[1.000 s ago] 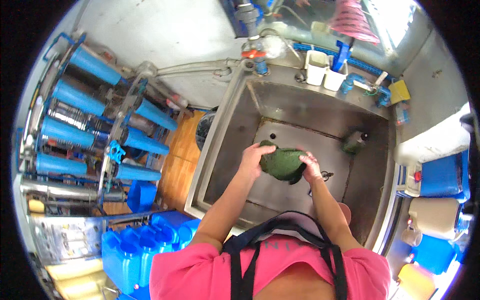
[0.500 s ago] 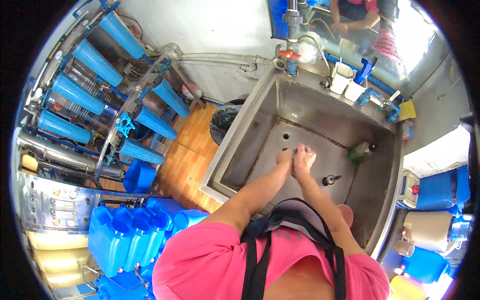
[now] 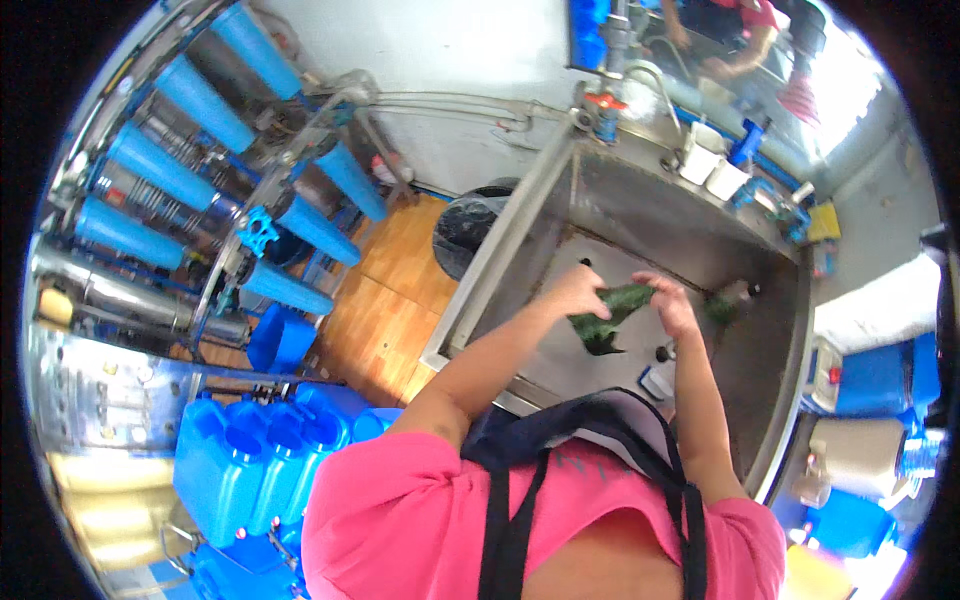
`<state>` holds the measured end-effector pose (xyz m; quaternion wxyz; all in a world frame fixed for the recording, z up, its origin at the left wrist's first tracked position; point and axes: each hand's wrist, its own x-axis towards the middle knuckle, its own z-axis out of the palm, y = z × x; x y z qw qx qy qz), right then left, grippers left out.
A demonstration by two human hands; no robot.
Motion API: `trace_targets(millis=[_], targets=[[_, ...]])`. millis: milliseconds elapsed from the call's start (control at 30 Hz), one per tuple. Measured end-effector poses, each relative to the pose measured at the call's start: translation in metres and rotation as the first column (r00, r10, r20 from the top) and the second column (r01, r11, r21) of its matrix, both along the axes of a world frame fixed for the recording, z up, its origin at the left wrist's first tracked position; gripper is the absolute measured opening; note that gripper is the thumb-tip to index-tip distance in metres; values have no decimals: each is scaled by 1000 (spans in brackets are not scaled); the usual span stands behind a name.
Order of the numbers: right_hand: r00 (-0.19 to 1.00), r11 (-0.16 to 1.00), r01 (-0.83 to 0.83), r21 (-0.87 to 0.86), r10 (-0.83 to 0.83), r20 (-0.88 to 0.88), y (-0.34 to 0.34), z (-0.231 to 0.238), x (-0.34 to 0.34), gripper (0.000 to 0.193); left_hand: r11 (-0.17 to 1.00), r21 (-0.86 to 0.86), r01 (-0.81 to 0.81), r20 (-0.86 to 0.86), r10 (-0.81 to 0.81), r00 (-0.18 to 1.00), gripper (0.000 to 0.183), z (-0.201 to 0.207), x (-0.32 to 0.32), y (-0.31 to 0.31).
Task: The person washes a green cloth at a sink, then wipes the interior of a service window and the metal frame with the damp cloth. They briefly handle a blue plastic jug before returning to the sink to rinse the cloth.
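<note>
One green pad [image 3: 597,333], bent and drooping, is held over the sink [image 3: 530,222], right of the frame's centre. Two hands grip it: the left hand [image 3: 578,293] clasps its left part, the right hand [image 3: 674,303] pinches its upper right end. Two white containers [image 3: 702,152] stand on the sink's back ledge, upper right; seven blue cylinders [image 3: 165,165] fill the upper left.
</note>
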<state>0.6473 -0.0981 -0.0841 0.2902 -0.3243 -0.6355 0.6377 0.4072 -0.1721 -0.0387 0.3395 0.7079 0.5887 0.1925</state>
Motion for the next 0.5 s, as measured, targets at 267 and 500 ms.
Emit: trace_targets(millis=[267, 500], targets=[[813, 796, 567, 212, -582, 6, -64, 28, -112, 43, 614, -789, 17, 605, 782, -149, 50, -56, 31, 16], [545, 623, 720, 306, -781, 305, -41, 22, -121, 52, 572, -729, -375, 518, 820, 245, 36, -72, 57, 28]])
